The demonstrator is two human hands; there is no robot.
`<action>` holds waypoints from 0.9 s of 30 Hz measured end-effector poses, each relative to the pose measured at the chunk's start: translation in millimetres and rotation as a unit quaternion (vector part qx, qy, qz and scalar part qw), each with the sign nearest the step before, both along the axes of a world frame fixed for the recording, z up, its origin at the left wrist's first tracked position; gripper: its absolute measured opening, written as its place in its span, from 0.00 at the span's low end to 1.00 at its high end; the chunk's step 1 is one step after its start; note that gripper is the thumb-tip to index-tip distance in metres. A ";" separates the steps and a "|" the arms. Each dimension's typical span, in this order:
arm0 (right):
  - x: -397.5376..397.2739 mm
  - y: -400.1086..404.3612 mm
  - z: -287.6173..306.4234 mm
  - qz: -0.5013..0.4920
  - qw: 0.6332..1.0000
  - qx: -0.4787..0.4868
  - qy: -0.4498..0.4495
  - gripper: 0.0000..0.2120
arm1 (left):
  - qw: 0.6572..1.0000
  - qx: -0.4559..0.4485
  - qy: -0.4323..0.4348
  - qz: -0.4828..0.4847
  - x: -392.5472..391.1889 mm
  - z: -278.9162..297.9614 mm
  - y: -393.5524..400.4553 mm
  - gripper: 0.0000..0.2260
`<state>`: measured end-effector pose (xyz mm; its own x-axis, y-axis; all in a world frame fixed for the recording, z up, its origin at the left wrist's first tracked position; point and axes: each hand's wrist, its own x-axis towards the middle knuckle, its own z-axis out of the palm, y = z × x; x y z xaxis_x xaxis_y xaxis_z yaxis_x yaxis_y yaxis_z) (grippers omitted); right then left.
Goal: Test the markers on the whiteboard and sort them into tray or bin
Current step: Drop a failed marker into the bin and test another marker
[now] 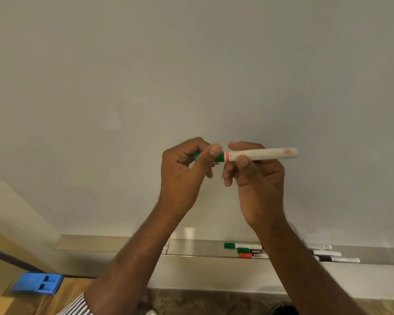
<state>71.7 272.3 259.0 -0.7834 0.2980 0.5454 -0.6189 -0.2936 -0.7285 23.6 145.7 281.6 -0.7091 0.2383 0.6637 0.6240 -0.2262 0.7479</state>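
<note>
Both hands are raised in front of the whiteboard point(191, 76), holding one marker point(262, 153) level between them. The left hand point(182, 171) has thumb and fingers curled round the green cap point(218, 157). The right hand point(257, 178) pinches the white barrel just beside the orange ring. The two hands are close together, with a small gap between them at the joint of cap and barrel.

The cap appears seated on the barrel, or very nearly so; whether it is coming off or going on cannot be told. No tip is exposed.

The board surface in view bears no ink marks, so no test stroke is on record here.

Below, the tray point(191, 247) along the board's lower edge holds a group of markers point(246, 250): two green-capped, one red-capped, and some further ones with white barrels partly hidden behind the right forearm. Which of these have been tested cannot be judged.

A blue plastic object point(38, 283) lies at lower left; no bin is identifiable with certainty.

Assessment: the held marker is untested or unsorted. Testing, sorting and the remaining markers appear outstanding.
</note>
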 end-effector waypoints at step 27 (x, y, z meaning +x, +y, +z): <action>-21.4 -39.7 79.2 -0.160 0.975 -0.155 0.012 0.11 | 0.901 0.322 -0.266 -0.116 20.0 65.8 24.4 0.12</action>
